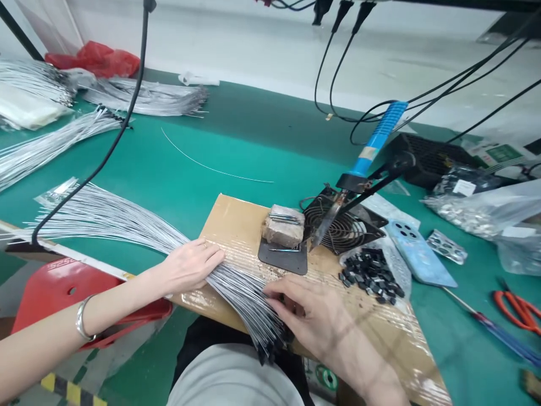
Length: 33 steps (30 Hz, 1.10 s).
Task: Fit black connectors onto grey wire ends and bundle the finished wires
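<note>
A long bundle of thin grey-white wires (239,285) stretches across the front edge of the cardboard, its black-tipped ends hanging near my lap. My left hand (194,263) lies over the bundle's middle, fingers together and closed on it. At the bundle's right side is my right hand (310,313), with thumb and forefinger curled in a pinch at the wires near the black ends. Exactly how many strands the fingertips hold is hidden. Close ahead, a pale block (284,226) with thin metal pins on top rests on a dark plate (276,260).
A blue-handled soldering iron (382,135) is held in a stand above a black fan (336,223). Small black parts (374,276) lie in a plastic bag. Rightward are a light-blue phone case (418,254) and red-handled pliers (518,307). A black cable (137,96) hangs at left.
</note>
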Tool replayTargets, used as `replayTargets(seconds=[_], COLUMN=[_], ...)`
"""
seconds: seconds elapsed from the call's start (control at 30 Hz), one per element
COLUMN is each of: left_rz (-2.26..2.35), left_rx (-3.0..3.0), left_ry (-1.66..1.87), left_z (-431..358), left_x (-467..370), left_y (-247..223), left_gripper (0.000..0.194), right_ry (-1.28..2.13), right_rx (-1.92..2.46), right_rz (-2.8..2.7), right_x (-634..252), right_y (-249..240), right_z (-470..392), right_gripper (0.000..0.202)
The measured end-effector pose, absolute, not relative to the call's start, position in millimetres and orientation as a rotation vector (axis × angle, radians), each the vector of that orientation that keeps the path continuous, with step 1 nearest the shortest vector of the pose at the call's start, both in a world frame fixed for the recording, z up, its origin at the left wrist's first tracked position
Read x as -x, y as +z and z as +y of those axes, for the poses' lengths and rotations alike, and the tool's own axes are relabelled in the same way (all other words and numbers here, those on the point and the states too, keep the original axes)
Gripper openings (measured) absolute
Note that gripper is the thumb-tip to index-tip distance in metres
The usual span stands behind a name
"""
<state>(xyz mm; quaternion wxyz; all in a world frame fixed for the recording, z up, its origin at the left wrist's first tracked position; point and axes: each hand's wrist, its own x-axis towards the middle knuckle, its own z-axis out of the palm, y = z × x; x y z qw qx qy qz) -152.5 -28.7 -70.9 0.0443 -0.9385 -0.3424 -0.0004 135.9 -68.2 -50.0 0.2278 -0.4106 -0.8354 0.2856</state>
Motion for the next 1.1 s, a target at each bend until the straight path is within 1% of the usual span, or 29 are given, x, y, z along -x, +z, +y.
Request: replayTargets(seconds=[0.13,0.3,0.47,0.6,0.7,0.83,0.87,0.9,0.97,1.0,1.07,1.1], left_rz=[-1.052,-1.06,-1.047,-1.054,-1.075,-1.075,-1.062,-1.045,-1.016,-1.008,-1.017,-1.035], left_rx=[2.868,2.878,2.895,2.895,2.891,2.886,2.889,2.892,2.889,2.88,2.84,2.81], left_ry=[-0.022,-0.025,-0.03,-0.04,-0.046,-0.056,-0.062,-0.07,-0.095,-0.114,-0.163,-0.196], left_z=[-30,-30,-29,-29,-30,-30,-30,-29,-29,-29,-28,-26], left_x=[151,150,151,151,151,152,152,152,152,153,154,154], left_y=[-71,-74,-77,-76,-76,-79,-80,-82,-83,-83,-77,-71], left_gripper=[0.028,0.032,0.033,0.033,0.033,0.033,0.033,0.032,0.028,0.026,0.027,0.027], right_ry=[0.763,0.56,0.373,0.267,0.176,0.192,0.214,0.236,0.262,0.264,0.262,0.257], right_rx=[1.111,1.153,1.187,1.093,1.009,1.071,1.092,1.102,1.179,1.261,1.5,1.62], right_rz=[-2.378,-2.427,-2.458,-2.48,-2.432,-2.365,-2.334,-2.291,-2.127,-1.999,-1.671,-1.511], right_x=[-135,-127,-115,-107,-111,-129,-134,-139,-151,-157,-173,-182], right_y=[-49,-50,-50,-45,-40,-40,-41,-42,-44,-45,-49,-52], right_z=[-66,-68,-70,-72,-77,-86,-89,-93,-105,-112,-130,-138], right_gripper=[0.014,0.014,0.009,0.017,0.015,0.01,0.007,0.01,0.02,0.02,0.011,0.013])
